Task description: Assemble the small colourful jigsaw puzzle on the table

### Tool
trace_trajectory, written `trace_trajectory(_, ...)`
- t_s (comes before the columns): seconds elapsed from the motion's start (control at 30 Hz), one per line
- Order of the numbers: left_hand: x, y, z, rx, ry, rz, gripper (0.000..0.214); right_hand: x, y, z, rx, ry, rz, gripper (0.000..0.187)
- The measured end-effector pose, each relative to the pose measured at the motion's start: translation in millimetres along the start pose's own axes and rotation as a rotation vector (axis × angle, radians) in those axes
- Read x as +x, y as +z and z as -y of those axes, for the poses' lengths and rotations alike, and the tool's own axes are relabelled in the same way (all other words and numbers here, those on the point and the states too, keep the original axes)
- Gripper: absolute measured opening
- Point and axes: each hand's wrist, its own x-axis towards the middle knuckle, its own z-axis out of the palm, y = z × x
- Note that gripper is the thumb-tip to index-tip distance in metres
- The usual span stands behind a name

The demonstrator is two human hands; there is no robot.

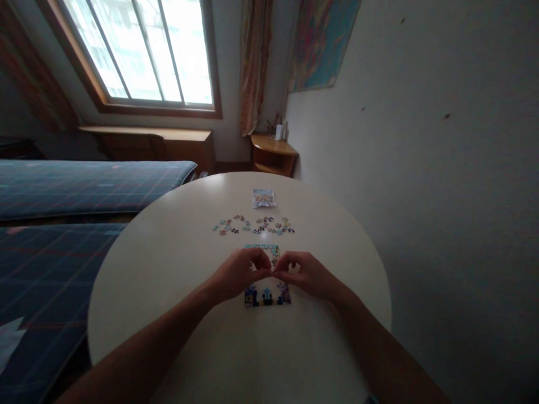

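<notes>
A partly assembled jigsaw puzzle (266, 298) lies on the round table, its joined border showing around a pale middle. Over it, my left hand (242, 273) and my right hand (309, 275) meet, thumb and forefinger of each pinched together. A tiny puzzle piece (273, 271) shows between the touching fingertips; its picture is too small to make out. Both hands cover parts of the puzzle's left and right sides. Loose puzzle pieces (264, 224) are spread in a band just beyond the puzzle.
The round white table (168, 264) carries a small printed packet (264, 198) behind the loose pieces. A bed with a plaid cover (92, 182) is on the left, a white wall (421, 196) on the right. A corner shelf (273, 146) and a desk (181, 134) stand beyond.
</notes>
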Motion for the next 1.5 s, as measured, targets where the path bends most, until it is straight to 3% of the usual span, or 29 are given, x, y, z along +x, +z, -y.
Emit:
trace_trajectory(0.2, -9, 2.3, -6, 0.101, 0.007, 0.065, 0.011, -7, -4, 0, 0.023, 0.076, 0.221, 0.015)
trace_trajectory(0.4, -18, 0.9, -3, 0.321, 0.205, 0.103, 0.05, -9, -6, 9, -0.217, -0.08, 0.169, 0.002)
trace_trajectory(0.57, -19, 6.2, 7, 0.412, 0.247, 0.138, 0.069, -9, -3, 10, -0.326, -0.059, 0.148, 0.005)
trace_trajectory(1.5, -17, 7.9, 15, 0.435, 0.249, 0.153, 0.072, -7, 3, 10, -0.365, -0.105, 0.132, 0.005)
